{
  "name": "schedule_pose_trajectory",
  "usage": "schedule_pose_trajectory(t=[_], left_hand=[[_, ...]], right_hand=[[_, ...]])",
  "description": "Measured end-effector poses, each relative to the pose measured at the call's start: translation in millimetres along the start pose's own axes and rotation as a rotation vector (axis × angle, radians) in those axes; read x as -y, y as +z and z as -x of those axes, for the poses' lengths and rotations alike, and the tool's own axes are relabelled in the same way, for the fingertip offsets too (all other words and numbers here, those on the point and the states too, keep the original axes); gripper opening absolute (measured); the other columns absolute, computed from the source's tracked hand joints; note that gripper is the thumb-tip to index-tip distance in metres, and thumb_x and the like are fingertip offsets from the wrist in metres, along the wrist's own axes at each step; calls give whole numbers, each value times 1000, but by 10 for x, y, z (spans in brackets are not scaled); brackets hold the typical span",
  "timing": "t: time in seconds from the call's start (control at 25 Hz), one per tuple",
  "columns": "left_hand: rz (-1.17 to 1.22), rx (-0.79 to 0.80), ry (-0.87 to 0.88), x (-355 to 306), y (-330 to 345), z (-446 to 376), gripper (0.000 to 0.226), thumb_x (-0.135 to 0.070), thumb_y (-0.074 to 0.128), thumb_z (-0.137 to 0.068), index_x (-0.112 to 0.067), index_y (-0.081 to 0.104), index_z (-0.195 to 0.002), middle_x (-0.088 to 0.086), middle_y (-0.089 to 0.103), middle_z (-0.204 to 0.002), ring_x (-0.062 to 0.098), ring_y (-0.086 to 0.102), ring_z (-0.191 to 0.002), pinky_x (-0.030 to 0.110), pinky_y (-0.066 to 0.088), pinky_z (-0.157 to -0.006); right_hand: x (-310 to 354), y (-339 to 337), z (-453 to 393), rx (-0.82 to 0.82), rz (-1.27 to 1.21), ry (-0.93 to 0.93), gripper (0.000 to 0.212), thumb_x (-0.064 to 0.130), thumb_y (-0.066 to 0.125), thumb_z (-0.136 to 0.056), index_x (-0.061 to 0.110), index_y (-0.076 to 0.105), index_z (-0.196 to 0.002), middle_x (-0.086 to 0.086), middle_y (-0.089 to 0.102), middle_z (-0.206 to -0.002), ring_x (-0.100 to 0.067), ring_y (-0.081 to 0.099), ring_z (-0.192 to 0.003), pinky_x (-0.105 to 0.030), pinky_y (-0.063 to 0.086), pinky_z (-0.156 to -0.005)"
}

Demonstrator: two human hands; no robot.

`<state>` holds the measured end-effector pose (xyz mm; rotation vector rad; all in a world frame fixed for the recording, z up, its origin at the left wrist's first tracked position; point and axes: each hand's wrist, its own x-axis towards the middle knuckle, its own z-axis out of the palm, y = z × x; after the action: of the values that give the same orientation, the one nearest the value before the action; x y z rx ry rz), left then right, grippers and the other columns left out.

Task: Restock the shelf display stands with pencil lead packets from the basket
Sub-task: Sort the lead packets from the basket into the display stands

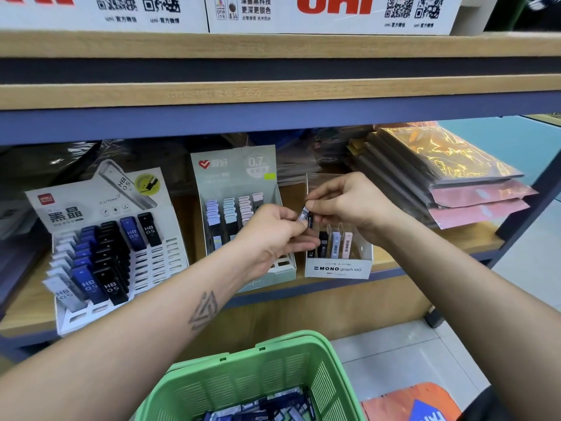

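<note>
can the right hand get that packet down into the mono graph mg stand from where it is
Probably yes. The right hand and left hand pinch the packet just above the MONO graph MG stand, whose top is open, with nothing between packet and slots.

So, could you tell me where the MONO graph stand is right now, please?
The MONO graph stand sits on the wooden shelf, right of centre, beside the mint-green stand, just below both hands.
</note>
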<state>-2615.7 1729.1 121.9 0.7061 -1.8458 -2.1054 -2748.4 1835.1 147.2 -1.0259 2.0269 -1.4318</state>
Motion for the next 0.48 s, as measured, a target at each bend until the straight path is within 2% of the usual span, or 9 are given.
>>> schedule_pose_trajectory(t=[0.08,0.24,0.48], left_hand=[[43,4,-40,-13,-23,39,25,8,46,-100,11,48,-125,30,71,-93,33,75,-80,33,63,-72],[-41,25,-25,-10,-25,91,21,6,43,-103,9,52,-121,25,72,-89,26,74,-72,30,63,-71],[-160,-63,35,17,-11,80,23,10,67,-88,5,59,-108,23,72,-85,23,72,-67,29,61,-64]], right_hand=[[-16,-41,-9,-59,-51,8,8,1,75,-86,3,73,-94,-9,74,-72,-15,69,-63,-25,57,-62],[-23,-97,20,-54,-121,5,10,-1,74,-87,1,72,-96,-16,76,-81,-21,72,-72,-24,60,-65],[-26,-140,54,14,-199,24,15,-5,70,-88,-2,71,-103,-16,75,-83,-23,74,-76,-22,58,-65]])
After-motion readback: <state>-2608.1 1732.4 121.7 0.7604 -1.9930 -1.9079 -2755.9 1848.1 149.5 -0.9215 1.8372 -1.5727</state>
